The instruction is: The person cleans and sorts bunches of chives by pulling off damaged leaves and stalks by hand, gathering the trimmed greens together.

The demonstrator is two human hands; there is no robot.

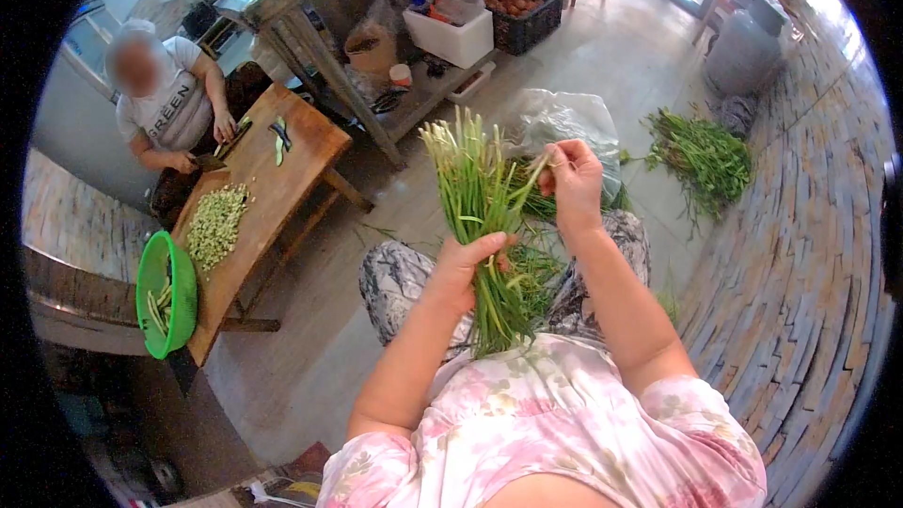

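Note:
My left hand (473, 275) is wrapped around a thick bunch of chives (475, 188), held upright above my lap. Their pale stem ends point away from me, and the green leaves hang toward my shirt. With thumb and fingers pinched, my right hand (576, 183) grips the pale end of a chive stalk (534, 177) at the right side of the bunch. Behind that hand, a translucent plastic bag (569, 118) stands on the floor. More loose green leaves (536, 277) lie between my knees, partly hidden by the bunch and my arms.
A co-worker (174, 99) cuts green vegetables at a wooden table (273, 165) on the left. Chopped pieces (218, 226) and a green basket (169, 296) are there. Leafy greens (701, 155) lie on the floor near a gas cylinder (748, 45). Crates (527, 23) stand at the back.

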